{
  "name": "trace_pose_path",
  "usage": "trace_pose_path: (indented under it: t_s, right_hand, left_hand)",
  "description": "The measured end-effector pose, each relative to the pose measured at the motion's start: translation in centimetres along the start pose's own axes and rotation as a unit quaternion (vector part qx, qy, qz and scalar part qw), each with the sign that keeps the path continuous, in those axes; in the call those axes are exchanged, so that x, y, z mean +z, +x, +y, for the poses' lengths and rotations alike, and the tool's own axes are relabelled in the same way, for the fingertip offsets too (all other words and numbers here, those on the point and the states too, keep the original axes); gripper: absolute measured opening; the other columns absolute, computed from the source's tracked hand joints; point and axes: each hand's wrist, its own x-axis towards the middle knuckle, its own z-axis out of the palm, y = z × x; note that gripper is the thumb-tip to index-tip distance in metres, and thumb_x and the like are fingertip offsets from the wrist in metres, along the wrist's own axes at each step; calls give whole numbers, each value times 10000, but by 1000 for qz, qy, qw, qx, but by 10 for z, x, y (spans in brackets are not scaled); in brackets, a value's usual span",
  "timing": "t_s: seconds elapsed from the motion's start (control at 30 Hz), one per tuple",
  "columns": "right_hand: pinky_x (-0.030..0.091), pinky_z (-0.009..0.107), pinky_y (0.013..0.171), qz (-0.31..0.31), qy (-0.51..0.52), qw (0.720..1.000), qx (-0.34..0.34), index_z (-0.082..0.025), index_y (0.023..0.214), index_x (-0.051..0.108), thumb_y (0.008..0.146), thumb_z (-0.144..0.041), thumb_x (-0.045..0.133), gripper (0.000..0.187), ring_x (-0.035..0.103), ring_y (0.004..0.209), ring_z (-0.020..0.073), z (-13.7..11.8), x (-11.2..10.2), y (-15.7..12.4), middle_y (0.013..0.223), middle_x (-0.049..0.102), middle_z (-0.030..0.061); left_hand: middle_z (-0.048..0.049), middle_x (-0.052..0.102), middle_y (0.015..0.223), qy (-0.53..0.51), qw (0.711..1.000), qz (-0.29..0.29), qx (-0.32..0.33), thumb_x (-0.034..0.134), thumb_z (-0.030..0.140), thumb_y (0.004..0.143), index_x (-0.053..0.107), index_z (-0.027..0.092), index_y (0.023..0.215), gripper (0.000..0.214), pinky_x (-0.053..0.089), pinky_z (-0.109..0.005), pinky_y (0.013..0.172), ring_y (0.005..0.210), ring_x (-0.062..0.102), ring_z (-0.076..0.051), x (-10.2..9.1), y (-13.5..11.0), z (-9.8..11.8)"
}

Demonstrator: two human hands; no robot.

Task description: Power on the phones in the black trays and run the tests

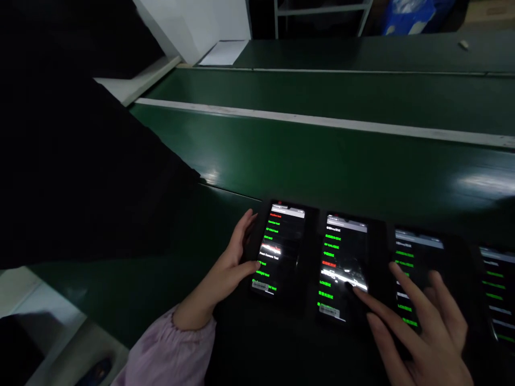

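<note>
Several smartphones with lit test-list screens lie in a row. My left hand point(227, 268) grips the left edge of the leftmost smartphone point(284, 236), its thumb over the lower part of the screen and the other fingers along the side. My right hand point(422, 316) has its fingers apart and holds nothing. Its index fingertip is at the lower right of the second smartphone's screen point(340, 252); I cannot tell whether it touches the glass. Part of the third smartphone point(418, 244) is covered by that hand. The fourth smartphone point(499, 284) is cut off by the right edge.
A green work surface point(322, 147) with pale strips point(298, 117) runs across the view. Large black cloth or a panel point(88, 161) blocks the left side. A white sheet point(224, 52) lies at the back; a blue bag point(408, 16) is beyond.
</note>
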Motion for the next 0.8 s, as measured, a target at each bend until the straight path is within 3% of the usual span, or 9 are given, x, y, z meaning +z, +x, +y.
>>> trace_pose_path:
  t_s: [0.1,0.2,0.37,0.57,0.67,0.8]
  right_hand:
    - [447,594,1152,1,24,1000,16,-262,1194,742,1083,-256,481,284,218,1641,400,1,-1,-5,1742,334,-32]
    - [468,593,1159,10,37,999,38,-268,1134,783,1061,-226,532,265,269,1623,402,-1,-2,-7,1710,391,-47]
    - [419,548,1220,29,63,997,25,-253,1065,785,1040,-160,567,238,271,1627,361,-7,-1,1,1709,391,-69]
    - [466,501,1163,15,51,999,10,-212,1029,791,1042,-167,581,215,253,1632,365,-12,-8,5,1536,574,86]
    - [466,500,1186,61,49,995,55,-235,1056,793,1022,-112,594,236,342,1598,339,-3,-24,-3,1474,633,54]
    - [482,602,1179,127,15,983,130,-295,1010,820,1006,-96,602,295,443,1536,364,19,-46,-22,1384,703,-3]
  left_hand:
    - [-59,170,1805,37,998,-50,-11,825,349,842,214,334,1681,1038,252,-487,1342,1669,119,-273,-5,-4,4]
    - [-55,164,1805,74,996,-58,-7,808,357,874,226,350,1696,1007,306,-544,1318,1662,146,-324,-6,-7,6]
    - [-65,198,1798,84,996,-27,11,845,352,843,287,357,1684,1009,272,-574,1321,1657,149,-352,-7,-8,3]
    - [-59,298,1768,13,999,26,-25,932,349,709,315,388,1655,1130,275,-562,1324,1653,194,-330,-5,-6,6]
    - [-52,404,1718,9,997,76,-23,958,317,638,481,364,1570,1048,360,-587,1290,1637,240,-369,-7,-6,6]
    - [2,560,1605,10,993,119,-8,951,272,632,629,390,1456,892,442,-564,1249,1601,316,-382,-8,-3,9]
